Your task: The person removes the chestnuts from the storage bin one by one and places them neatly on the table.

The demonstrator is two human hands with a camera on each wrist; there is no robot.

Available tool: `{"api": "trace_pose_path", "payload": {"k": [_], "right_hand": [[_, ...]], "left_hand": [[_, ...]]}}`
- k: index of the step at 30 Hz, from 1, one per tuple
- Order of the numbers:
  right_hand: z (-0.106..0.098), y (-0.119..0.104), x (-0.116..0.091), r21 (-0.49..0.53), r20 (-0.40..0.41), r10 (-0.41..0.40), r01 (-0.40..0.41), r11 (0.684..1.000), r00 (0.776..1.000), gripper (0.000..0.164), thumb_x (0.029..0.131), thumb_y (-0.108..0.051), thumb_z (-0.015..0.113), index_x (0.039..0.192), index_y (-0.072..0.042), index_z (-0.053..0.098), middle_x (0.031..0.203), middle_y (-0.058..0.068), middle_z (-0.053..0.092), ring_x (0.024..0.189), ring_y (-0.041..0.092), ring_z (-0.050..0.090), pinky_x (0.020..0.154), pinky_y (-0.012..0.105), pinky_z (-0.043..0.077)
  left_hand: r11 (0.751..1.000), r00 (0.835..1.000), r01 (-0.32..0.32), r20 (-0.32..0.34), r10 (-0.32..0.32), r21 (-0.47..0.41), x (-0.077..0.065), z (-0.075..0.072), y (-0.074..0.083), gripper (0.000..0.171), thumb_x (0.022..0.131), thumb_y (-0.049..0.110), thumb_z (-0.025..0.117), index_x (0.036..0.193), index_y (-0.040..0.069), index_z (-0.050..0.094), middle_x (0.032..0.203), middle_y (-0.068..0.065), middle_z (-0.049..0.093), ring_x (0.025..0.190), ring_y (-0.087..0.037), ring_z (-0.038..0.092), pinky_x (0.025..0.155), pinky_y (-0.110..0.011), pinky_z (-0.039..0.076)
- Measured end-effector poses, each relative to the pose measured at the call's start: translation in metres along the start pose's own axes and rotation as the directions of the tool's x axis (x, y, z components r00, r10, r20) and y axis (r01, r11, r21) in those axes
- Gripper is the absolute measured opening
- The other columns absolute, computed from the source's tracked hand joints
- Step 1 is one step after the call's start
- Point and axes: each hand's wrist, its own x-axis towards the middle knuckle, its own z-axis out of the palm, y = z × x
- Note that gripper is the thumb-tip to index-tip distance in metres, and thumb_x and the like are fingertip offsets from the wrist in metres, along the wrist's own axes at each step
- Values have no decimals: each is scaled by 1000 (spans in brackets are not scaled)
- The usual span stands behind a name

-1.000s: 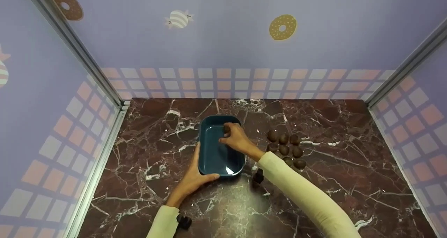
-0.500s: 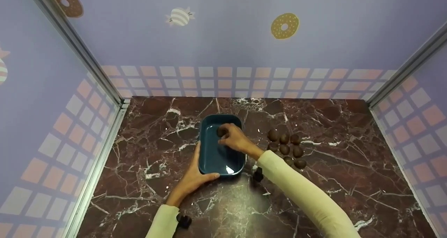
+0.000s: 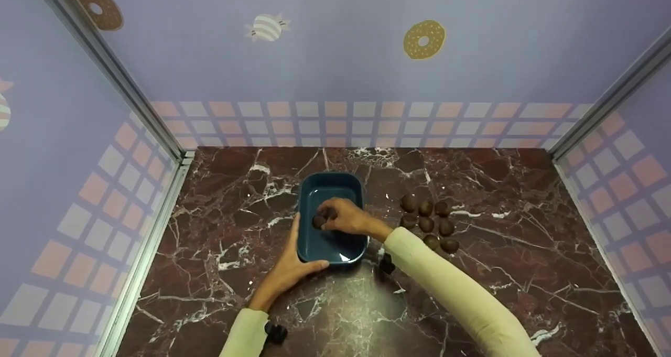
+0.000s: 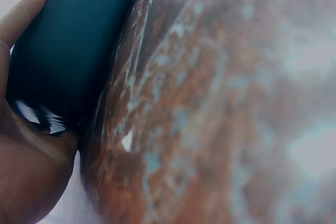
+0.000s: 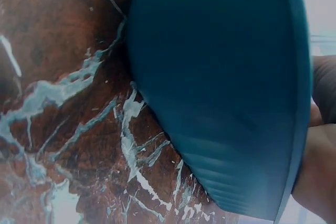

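Observation:
A deep teal rectangular baking dish [image 3: 303, 241] stands on the marble-look table. My left hand [image 3: 293, 260] holds its near left corner, thumb along the near rim and fingers against the left wall; in the left wrist view the thumb lies at the rim of the dish [image 4: 73, 40]. Over the middle of the dish, my right hand [image 3: 346, 216] pinches a dark brown roundish ball [image 3: 319, 221] between thumb and fingertips. The right wrist view shows the dish's outer wall [image 5: 220, 77], which hides most of that hand.
Several similar brown balls [image 3: 426, 224] sit in loose rows on the table [image 3: 503, 273], right of the dish and close to the right forearm. Purple patterned panels [image 3: 335, 74] enclose the back and both sides.
My right hand has moved from the far part of the dish toward its middle, slightly nearer and leftward, still pinching the brown ball. The left hand and the dish have stayed put.

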Motion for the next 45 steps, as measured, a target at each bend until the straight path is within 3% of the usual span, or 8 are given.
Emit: {"api": "trace_pose_path", "payload": {"k": [5, 9, 16, 23, 32, 37, 45], "right_hand": [[5, -1, -1, -51, 75, -48, 52, 997, 996, 42, 86, -6, 79, 125, 0, 67, 107, 15, 72, 90, 21, 70, 79, 32, 56], [11, -1, -2, -37, 107, -82, 86, 996, 991, 43, 85, -4, 81, 125, 0, 67, 108, 15, 73, 89, 20, 69, 79, 30, 56], [18, -3, -1, -33, 98, -82, 86, 996, 992, 43, 83, -3, 82, 122, 2, 64, 106, 17, 72, 89, 25, 69, 76, 29, 55], [25, -4, 1, -154, 94, -96, 109, 982, 991, 41, 82, -10, 84, 117, -3, 65, 104, 12, 70, 92, 25, 66, 78, 31, 51], [38, -8, 0, -300, 121, -122, 153, 942, 985, 34, 81, -16, 84, 112, -11, 69, 103, 4, 62, 91, 16, 55, 79, 31, 48], [41, -7, 1, -321, 111, -119, 149, 935, 987, 32, 80, -15, 84, 109, -14, 69, 103, 1, 60, 90, 14, 54, 77, 30, 47], [38, -11, -6, -315, 89, -145, 166, 934, 985, 29, 81, -17, 83, 107, -14, 70, 101, 0, 61, 87, 13, 56, 73, 27, 47]], "left_hand": [[999, 1000, 30, 8, -30, 28, -5, -2, 21, 125, 80, 16, 87, 163, 9, -7, 167, -20, -6, 151, -47, 6, 117, -66, 14], [998, 999, 37, 6, -37, 48, -5, -3, 22, 126, 80, 20, 88, 163, 9, -7, 168, -19, -6, 152, -44, 4, 117, -65, 12], [998, 998, 63, 28, -64, 32, -4, -5, 19, 127, 81, 24, 88, 162, 26, -10, 168, -14, -9, 153, -41, 2, 119, -60, 11], [997, 997, 74, 36, -75, 20, -6, -6, 20, 126, 82, 22, 86, 163, 16, -11, 168, -13, -9, 153, -40, 1, 119, -61, 13], [998, 999, 35, 31, -36, 45, -5, -3, 22, 122, 83, 15, 84, 163, 13, -9, 167, -19, -9, 152, -44, 1, 118, -64, 10], [996, 1000, 28, 10, -29, 80, -5, -3, 24, 122, 82, 13, 85, 163, 10, -6, 167, -21, -7, 152, -43, 3, 117, -66, 11], [999, 1000, -15, 8, 15, 49, -5, -2, 23, 121, 80, 6, 84, 161, 3, -6, 167, -24, -5, 149, -52, 4, 115, -68, 12]]}}
